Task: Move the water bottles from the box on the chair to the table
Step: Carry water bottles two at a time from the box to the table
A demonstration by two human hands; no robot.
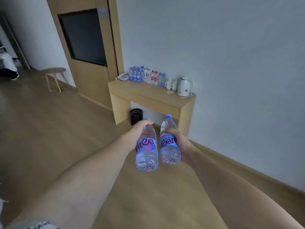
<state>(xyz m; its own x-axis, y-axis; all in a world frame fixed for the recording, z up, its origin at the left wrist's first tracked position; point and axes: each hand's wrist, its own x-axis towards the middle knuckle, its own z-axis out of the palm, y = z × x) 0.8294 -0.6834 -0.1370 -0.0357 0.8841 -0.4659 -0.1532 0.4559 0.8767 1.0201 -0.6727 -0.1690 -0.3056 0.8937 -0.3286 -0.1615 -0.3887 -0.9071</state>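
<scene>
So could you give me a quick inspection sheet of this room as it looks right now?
Surface: light wooden wall table, part of its top bare.
Job's things: two clear plastic water bottles with purple labels, one in each hand; the box and chair are not in view.
Clutter: a group of small water bottles, white telephone, white mugs and white electric kettle on the table.
Hands: left hand grips one bottle, right hand grips the other.
Cables: a thin cord hangs by the telephone.
Surroundings: black waste bin under the table, round wooden stool, dark screen in a wooden panel, wooden floor.
</scene>
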